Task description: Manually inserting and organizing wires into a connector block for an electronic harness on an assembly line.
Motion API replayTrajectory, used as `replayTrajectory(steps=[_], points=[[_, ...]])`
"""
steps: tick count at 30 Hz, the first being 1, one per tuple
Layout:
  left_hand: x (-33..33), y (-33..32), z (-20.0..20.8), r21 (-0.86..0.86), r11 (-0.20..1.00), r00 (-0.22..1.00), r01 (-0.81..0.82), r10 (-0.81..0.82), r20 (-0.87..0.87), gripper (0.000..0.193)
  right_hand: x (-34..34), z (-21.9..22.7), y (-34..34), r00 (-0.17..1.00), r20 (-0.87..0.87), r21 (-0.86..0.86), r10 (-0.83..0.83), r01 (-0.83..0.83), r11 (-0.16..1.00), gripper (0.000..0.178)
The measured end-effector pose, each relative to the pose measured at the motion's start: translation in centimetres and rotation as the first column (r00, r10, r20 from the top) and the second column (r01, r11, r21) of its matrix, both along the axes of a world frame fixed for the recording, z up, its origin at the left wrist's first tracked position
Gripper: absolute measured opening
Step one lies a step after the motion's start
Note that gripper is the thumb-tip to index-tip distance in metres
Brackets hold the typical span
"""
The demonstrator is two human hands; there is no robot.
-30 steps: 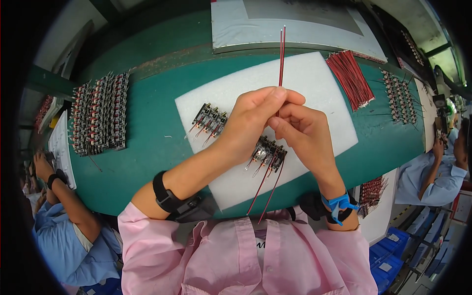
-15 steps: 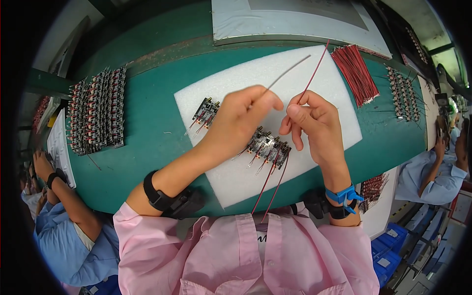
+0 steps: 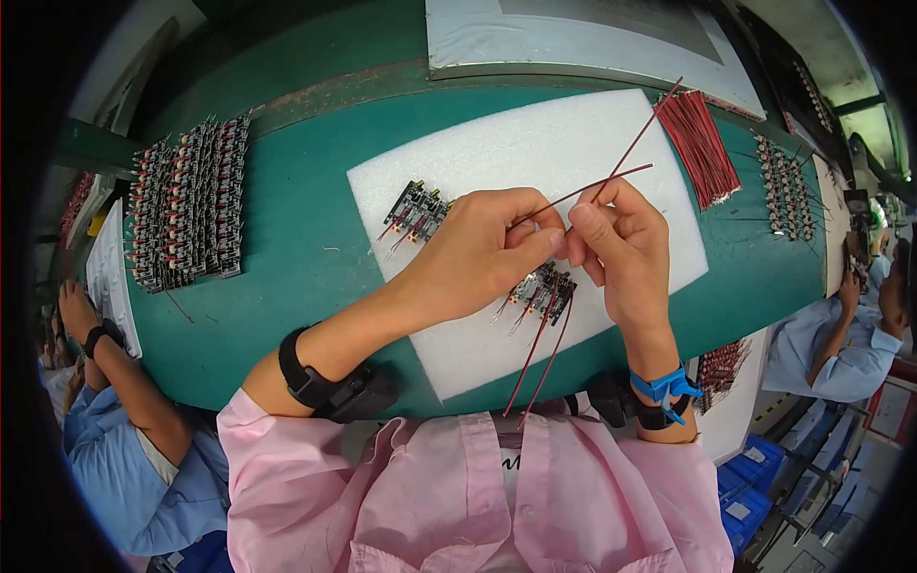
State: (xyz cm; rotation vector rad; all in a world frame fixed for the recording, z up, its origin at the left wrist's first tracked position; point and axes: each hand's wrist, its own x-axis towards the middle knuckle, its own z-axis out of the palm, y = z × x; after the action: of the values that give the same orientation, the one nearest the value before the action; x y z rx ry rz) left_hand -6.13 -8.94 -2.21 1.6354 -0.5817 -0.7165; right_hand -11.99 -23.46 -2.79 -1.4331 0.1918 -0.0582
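My left hand [image 3: 497, 239] is closed with thumb and fingers pinching a dark red wire [image 3: 616, 177], which points up and to the right. My right hand [image 3: 621, 234] is closed on a second red wire [image 3: 646, 132] that slants toward the far right and crosses the first one. The fingertips of both hands nearly meet, hiding the wires' near ends. Below my hands, a row of small circuit boards [image 3: 546, 294] lies on a white foam sheet [image 3: 454, 358], its middle covered by my left hand. Two red wires [image 3: 535, 358] run from its right end toward me.
Stacked circuit boards [image 3: 186, 205] sit on the green table [image 3: 296, 229] at left. At far right lie a bundle of red wires [image 3: 700, 151] and more small boards [image 3: 785, 186]. A white, metal-edged panel [image 3: 592, 43] stands behind. Co-workers in blue sit on both sides.
My hands have come closer together. The left wire has swung down to the right and now crosses the right one, which leans farther right. The board row has shifted slightly right in view.
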Motion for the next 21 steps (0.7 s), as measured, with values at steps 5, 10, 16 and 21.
replayTrajectory(steps=[5, 10, 16, 21], points=[[0.0, 0.2, -0.2, 0.017, 1.000, 1.000, 0.003, -0.004, 0.028, 0.012, -0.5, -0.1, 0.2, 0.999, 0.052, -0.159, 0.014, -0.005, 0.987, 0.010], [-0.2, 0.1, 0.0, 0.096, 0.995, 0.976, -0.007, -0.014, 0.217, 0.012, -0.9, -0.9, -0.1, 0.989, 0.145, -0.400, 0.008, 0.051, 0.915, 0.011], [-0.1, 0.6, -0.2, 0.117, 0.993, 0.971, 0.024, -0.051, 0.234, 0.013, -1.3, -1.2, -0.2, 0.995, 0.092, -0.442, 0.048, -0.002, 0.897, 0.009], [0.5, 2.2, -0.2, 0.009, 1.000, 0.947, -0.028, 0.024, 0.319, 0.015, -1.4, -2.5, -0.7, 0.996, 0.053, -0.577, 0.065, -0.023, 0.817, 0.004]])
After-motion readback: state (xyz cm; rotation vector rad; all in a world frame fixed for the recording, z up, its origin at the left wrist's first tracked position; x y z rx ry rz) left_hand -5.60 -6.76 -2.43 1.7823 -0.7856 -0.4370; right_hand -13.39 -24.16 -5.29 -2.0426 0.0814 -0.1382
